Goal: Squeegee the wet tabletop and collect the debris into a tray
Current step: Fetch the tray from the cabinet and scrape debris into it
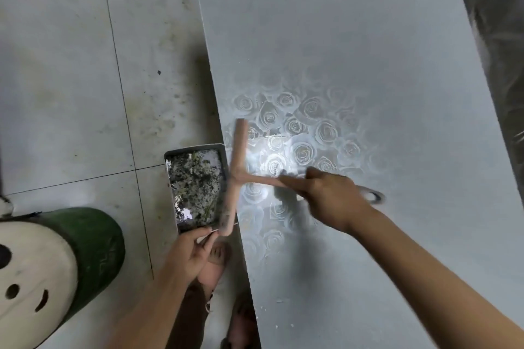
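My R hand (331, 198) grips pink T-shaped squeegee (236, 170) on gray rose-print tabletop (368, 59); L hand (192, 252) holds gray metal tray (198, 148) beside tabletop edge.

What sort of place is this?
Probably a simple eatery or home dining area: a grey rose-patterned tabletop, a stained pale tiled floor, and a green plastic stool with a white seat.

Left hand (190, 253) pinches the tray (195, 147) edge low; right hand (331, 196), arm outstretched, grips the squeegee (238, 150) handle.
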